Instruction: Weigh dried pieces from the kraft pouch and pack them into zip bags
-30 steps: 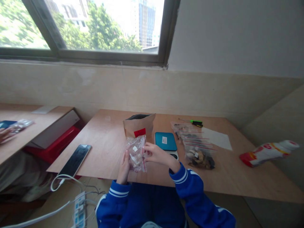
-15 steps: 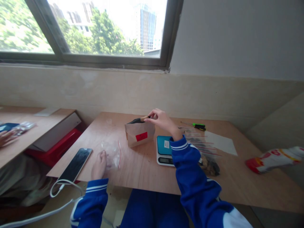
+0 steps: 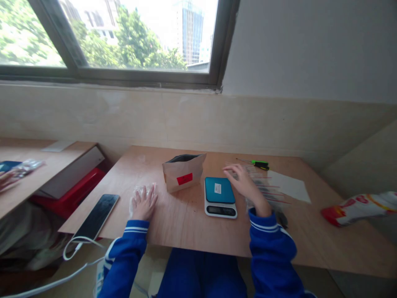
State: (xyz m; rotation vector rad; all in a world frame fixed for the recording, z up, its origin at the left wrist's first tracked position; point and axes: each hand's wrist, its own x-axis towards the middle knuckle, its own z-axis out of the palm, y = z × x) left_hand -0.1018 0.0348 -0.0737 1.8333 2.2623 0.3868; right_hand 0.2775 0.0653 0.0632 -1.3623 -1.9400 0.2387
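My left hand (image 3: 144, 203) lies spread and flat on a clear plastic zip bag (image 3: 135, 193), pressing it to the table; much of the bag is under the fingers. My right hand (image 3: 243, 182) hovers just right of the kitchen scale (image 3: 220, 191), fingers loosely stretched and nothing visible in them. The scale has a teal top and a dark display, with its platform bare. Between my hands stands a brown paper pouch (image 3: 173, 176) with a red label, its mouth gaping. Several red-edged zip bags (image 3: 269, 192) lie partly behind my right hand and sleeve.
A phone (image 3: 97, 216) on a white cable lies at the left edge. Behind the zip bags are a green-and-black screwdriver (image 3: 259, 163) and a white paper sheet (image 3: 290, 187). A red-and-white bottle (image 3: 356, 209) lies far right. Another person's hand (image 3: 6, 179) shows at the left table.
My right hand has left the pouch's mouth, where it held something brownish, and moved right past the scale. My left hand has gone from curled to spread flat on the zip bag.
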